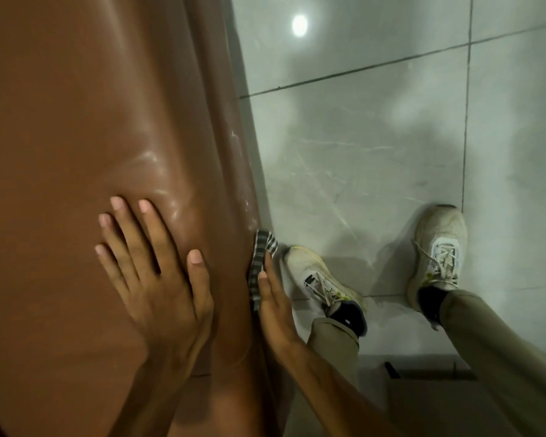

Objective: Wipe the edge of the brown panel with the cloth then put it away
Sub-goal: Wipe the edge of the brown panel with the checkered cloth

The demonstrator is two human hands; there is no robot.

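A glossy brown panel fills the left half of the view, and its rounded right edge runs from the top down to the bottom centre. My left hand lies flat on the panel's face with fingers spread, holding nothing. My right hand presses a grey-and-white striped cloth flat against the panel's right edge. White smears show on the edge just above the cloth.
Pale grey floor tiles with dark grout lines lie to the right of the panel. My two feet in off-white trainers stand on them, close to the panel. A dark low ledge crosses the bottom right.
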